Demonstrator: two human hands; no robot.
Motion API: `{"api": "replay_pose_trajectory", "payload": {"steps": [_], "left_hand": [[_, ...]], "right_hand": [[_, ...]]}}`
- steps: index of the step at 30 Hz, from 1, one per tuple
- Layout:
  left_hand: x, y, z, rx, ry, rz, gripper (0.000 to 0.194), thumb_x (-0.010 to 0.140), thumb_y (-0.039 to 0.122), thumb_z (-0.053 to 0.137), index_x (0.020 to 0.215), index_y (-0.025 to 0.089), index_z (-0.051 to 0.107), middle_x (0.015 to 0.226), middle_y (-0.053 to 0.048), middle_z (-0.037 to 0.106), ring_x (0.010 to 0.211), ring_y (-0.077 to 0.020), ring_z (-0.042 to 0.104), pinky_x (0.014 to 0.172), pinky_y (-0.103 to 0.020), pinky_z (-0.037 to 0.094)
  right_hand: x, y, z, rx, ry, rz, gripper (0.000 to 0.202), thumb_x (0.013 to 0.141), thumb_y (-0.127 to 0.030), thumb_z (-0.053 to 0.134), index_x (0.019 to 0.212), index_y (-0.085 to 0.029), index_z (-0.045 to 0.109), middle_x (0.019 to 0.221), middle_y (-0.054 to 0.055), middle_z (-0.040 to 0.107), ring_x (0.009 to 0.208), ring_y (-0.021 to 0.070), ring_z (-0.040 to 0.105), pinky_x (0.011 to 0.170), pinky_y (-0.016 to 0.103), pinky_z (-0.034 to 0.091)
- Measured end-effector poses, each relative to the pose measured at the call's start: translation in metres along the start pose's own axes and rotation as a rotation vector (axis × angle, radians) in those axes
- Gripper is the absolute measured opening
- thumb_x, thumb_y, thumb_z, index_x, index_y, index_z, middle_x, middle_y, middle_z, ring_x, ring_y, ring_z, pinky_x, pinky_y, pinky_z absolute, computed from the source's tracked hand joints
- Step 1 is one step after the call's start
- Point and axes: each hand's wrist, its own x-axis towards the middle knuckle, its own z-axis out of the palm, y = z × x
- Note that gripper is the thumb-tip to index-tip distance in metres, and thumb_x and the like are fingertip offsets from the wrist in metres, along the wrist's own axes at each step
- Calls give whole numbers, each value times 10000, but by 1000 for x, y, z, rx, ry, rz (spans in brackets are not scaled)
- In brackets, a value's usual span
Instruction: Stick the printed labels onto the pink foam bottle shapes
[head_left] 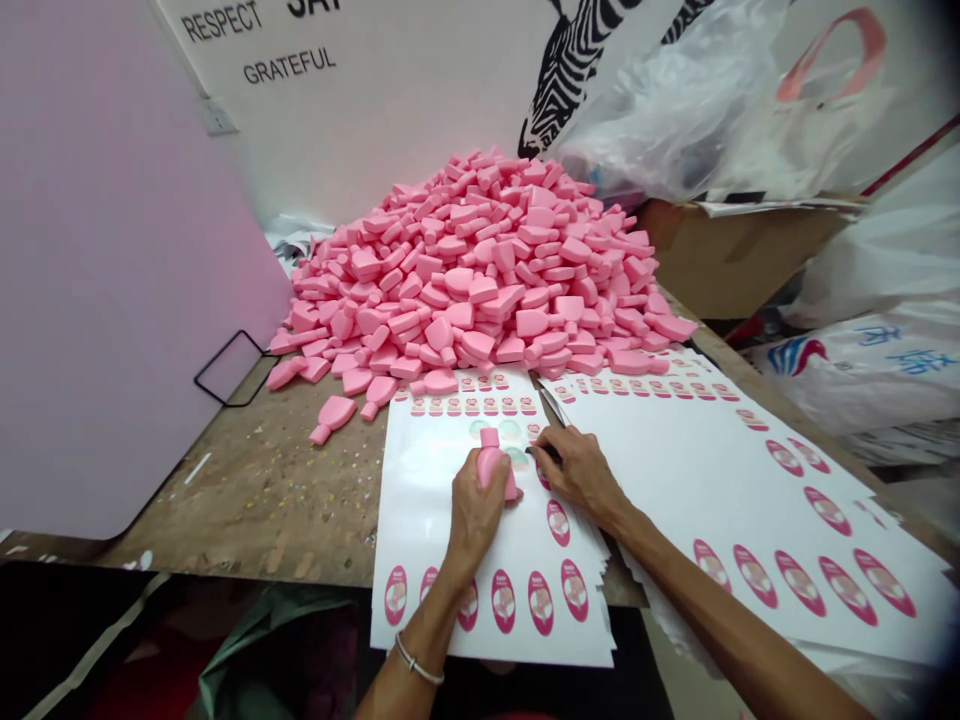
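Far L: pink panel point(127, 270); wall point(390, 120) text incl. "RESPECT", "GRATEFUL". Brown tabletop point(300, 510) shows btw. panel & L sticker sheet point(420, 470), which overhangs the front edge; oval-label print too small to read. L hand point(478, 505), closed, grips pink bottle point(493, 465), neck up, over sheet; bottle pile point(480, 270) behind. R hand point(577, 470): fingers bent near small dark bit point(529, 450), grip unclear. Far R: R sticker sheets point(645, 470); plastic bag point(862, 375) w/ blue characters.
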Motion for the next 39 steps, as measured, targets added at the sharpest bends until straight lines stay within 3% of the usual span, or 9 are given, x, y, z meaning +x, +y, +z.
{"api": "replay_pose_trajectory", "payload": {"steps": [8, 12, 15, 19, 29, 36, 39], "left_hand": [[-6, 0, -1, 49, 14, 1, 379, 823, 501, 563, 980, 157, 581, 774, -8, 581, 547, -145, 652, 513, -233, 518], [-4, -2, -2, 89, -1, -1, 362, 848, 499, 524, 955, 154, 554, 766, 4, 542, 558, -147, 660, 524, -238, 523], [-3, -5, -2, 88, -16, 9, 364, 847, 507, 519, 954, 160, 541, 765, 15, 512, 553, -142, 658, 509, -232, 520], [-2, -7, -3, 77, -26, 8, 370, 847, 518, 513, 947, 163, 530, 769, 15, 496, 578, -147, 662, 505, -230, 524], [-2, -5, -3, 76, -37, 12, 373, 840, 523, 521, 938, 164, 531, 782, 11, 498, 557, -137, 645, 513, -246, 537], [-1, -5, -3, 26, -40, -25, 378, 828, 520, 541, 951, 162, 531, 797, 2, 527, 557, -144, 652, 515, -251, 541], [0, -3, -4, -27, -17, -44, 410, 810, 534, 560, 964, 155, 540, 800, -3, 546, 527, -134, 637, 515, -261, 545]], "right_hand": [[4, -5, -2, 131, -59, -47, 121, 869, -289, 500, 796, -209, 554, 768, 7, 642, 746, 164, 551, 735, 304, 339], [1, -5, 0, -13, 42, -46, 127, 871, -278, 500, 809, -194, 572, 790, 40, 641, 771, 181, 540, 736, 317, 312], [0, -2, 3, -100, 47, -58, 139, 881, -269, 482, 817, -193, 579, 791, 50, 636, 783, 191, 536, 724, 318, 294], [0, 1, 6, -73, 7, -67, 117, 875, -278, 497, 830, -202, 575, 786, 35, 636, 781, 189, 541, 710, 308, 293], [4, 3, 10, 11, 57, -54, 99, 831, -301, 578, 807, -205, 569, 764, 13, 651, 755, 181, 556, 717, 309, 313], [3, -7, 4, -41, 241, -221, 177, 817, -343, 606, 748, -184, 569, 714, 43, 647, 700, 181, 562, 745, 342, 351], [-1, -12, -6, 95, 284, -165, 211, 798, -375, 627, 728, -189, 557, 686, 25, 626, 673, 168, 553, 735, 338, 384]]}}
